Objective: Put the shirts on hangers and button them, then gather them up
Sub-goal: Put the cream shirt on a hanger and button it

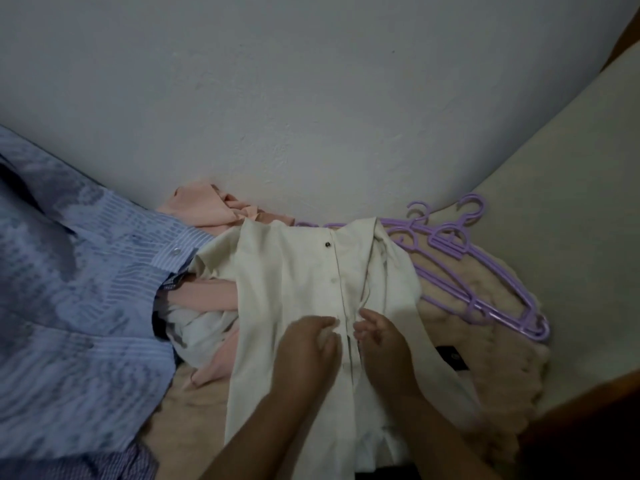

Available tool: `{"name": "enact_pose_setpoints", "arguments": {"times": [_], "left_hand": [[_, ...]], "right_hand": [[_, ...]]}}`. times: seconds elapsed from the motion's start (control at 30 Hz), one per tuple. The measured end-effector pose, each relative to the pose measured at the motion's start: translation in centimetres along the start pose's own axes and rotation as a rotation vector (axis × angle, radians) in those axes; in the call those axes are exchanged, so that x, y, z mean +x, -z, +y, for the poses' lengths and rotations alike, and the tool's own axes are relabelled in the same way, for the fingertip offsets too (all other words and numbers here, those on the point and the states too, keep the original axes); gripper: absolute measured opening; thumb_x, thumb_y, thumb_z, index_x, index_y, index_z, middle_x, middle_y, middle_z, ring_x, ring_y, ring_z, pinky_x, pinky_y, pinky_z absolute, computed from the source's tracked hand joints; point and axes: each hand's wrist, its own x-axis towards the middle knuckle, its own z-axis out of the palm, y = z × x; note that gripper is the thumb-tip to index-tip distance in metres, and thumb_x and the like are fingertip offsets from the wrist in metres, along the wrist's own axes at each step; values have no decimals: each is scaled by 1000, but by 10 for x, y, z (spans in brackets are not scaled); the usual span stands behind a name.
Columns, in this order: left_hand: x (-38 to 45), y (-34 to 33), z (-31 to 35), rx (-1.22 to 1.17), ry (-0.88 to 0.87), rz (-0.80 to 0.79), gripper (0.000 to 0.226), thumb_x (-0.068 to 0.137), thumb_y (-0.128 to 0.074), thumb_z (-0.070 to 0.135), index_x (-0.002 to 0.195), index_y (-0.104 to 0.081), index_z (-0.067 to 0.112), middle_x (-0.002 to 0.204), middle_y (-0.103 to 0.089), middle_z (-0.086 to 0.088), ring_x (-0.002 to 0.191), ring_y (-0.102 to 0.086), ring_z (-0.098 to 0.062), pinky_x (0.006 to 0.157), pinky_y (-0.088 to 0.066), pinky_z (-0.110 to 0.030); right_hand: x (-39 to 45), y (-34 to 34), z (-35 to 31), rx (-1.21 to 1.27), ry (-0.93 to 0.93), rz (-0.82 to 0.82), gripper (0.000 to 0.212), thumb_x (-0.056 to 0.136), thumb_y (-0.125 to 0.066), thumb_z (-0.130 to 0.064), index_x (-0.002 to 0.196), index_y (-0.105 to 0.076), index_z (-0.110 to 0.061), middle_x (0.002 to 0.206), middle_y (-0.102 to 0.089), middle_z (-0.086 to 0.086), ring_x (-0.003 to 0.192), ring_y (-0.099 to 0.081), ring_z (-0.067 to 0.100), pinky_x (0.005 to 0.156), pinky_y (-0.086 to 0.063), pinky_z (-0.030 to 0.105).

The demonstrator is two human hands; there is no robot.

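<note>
A cream shirt (294,278) lies face up in the middle, its collar toward the wall and its placket running down the centre. Two upper buttons look fastened. My left hand (308,344) pinches the left edge of the placket at mid-chest. Just across the seam, my right hand (381,344) pinches the right edge. A purple hanger shows at the cream shirt's collar. Several loose purple hangers (460,261) lie to the right. A blue patterned shirt (69,306) covers the left side.
A pink garment (207,209) and a white one (201,327) are bunched between the blue and cream shirts. A fuzzy beige garment (485,341) with a dark label lies under the hangers. Everything rests on a beige surface (571,168) against a pale wall (311,81).
</note>
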Motion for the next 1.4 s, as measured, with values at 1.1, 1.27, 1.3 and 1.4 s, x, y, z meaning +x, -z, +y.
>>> {"name": "enact_pose_setpoints", "arguments": {"times": [1.1, 1.27, 1.3, 1.4], "left_hand": [[14, -44, -30, -662, 533, 91, 20, 87, -63, 4, 106, -66, 10, 87, -70, -3, 72, -63, -9, 71, -51, -22], [13, -42, -34, -796, 545, 64, 15, 88, -65, 6, 102, -66, 10, 68, -62, 2, 61, -57, -4, 63, -50, -20], [13, -44, -36, -797, 549, 61, 15, 87, -66, 7, 102, -67, 10, 66, -62, 4, 62, -58, -6, 66, -51, -23], [13, -48, -41, -810, 563, 63, 15, 86, -67, 8, 100, -68, 13, 73, -69, 0, 71, -64, -14, 75, -54, -33]], "right_hand": [[32, -28, 25, 117, -100, 66, 31, 83, -62, -2, 113, -61, -12, 99, -65, -1, 92, -61, 10, 71, -40, 2], [43, -39, 26, 44, -115, 69, 28, 79, -68, -6, 103, -60, -19, 93, -63, -5, 92, -63, 16, 79, -46, 22], [44, -40, 25, -3, -113, 67, 27, 79, -67, -7, 103, -61, -19, 93, -62, -5, 92, -62, 16, 79, -46, 24], [44, -41, 26, -96, -112, 55, 27, 81, -66, -11, 106, -62, -19, 95, -61, -6, 92, -60, 15, 81, -45, 24]]}}
